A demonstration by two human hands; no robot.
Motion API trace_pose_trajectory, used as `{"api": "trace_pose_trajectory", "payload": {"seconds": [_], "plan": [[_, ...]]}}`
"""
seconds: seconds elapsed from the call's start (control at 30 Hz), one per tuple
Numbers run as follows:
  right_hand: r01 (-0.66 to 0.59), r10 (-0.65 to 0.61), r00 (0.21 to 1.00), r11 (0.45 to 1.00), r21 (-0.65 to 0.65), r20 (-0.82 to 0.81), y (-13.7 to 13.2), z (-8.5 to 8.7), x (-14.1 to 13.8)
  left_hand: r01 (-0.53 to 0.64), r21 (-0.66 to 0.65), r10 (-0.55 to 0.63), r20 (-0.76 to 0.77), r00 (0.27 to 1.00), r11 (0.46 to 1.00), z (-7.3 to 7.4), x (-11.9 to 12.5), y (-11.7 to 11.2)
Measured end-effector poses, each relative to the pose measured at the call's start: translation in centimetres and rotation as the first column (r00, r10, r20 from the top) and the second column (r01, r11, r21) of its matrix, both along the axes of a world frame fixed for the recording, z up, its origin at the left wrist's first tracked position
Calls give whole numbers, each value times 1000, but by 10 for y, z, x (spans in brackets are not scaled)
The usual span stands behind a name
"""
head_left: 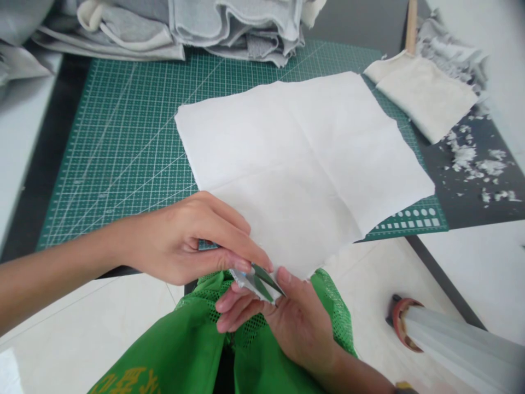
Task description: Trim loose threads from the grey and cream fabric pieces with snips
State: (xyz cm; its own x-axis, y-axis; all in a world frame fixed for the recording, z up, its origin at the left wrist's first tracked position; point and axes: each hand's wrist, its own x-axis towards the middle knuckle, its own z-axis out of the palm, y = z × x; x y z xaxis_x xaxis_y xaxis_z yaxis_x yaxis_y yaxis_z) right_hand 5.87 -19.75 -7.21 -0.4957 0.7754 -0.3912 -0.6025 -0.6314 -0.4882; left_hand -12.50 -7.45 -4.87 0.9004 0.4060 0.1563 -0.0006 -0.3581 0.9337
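A large white cloth (279, 142) with fold creases lies across the cutting mat, its near edge hanging over the table edge towards my lap. My left hand (192, 235) comes in from the left and pinches the near corner of this cloth between thumb and forefinger. Below and to the right, my right hand (295, 317) is palm up around a small pair of thread snips (266, 282). Their narrow metal blades look greenish and lie against the cloth edge, close to the left fingertips. The snips' handle is hidden in the right palm.
A green cutting mat (135, 142) covers much of the dark table. Grey folded fabric (238, 22) is piled at the back. At right are a cream cloth pouch (426, 93), a wooden stick (411, 27) and white lint scraps (467, 156). A green apron (176, 345) covers my lap.
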Motion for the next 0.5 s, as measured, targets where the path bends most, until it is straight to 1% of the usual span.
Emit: {"api": "trace_pose_trajectory", "payload": {"seconds": [0.2,0.3,0.37,0.5], "plan": [[27,-26,998,1000,-11,53,-2,-3,-2,0,-46,1,21,1000,999,-3,3,-2],[22,-19,993,999,-29,114,-2,-4,-3,-1,-58,4,41,999,998,-6,5,-4],[10,-7,993,1000,-26,114,-1,-4,-3,-11,-76,15,54,998,997,-6,7,-5],[-12,14,997,999,-30,71,3,-3,-4,-28,-200,49,97,994,979,-1,6,-8]]}}
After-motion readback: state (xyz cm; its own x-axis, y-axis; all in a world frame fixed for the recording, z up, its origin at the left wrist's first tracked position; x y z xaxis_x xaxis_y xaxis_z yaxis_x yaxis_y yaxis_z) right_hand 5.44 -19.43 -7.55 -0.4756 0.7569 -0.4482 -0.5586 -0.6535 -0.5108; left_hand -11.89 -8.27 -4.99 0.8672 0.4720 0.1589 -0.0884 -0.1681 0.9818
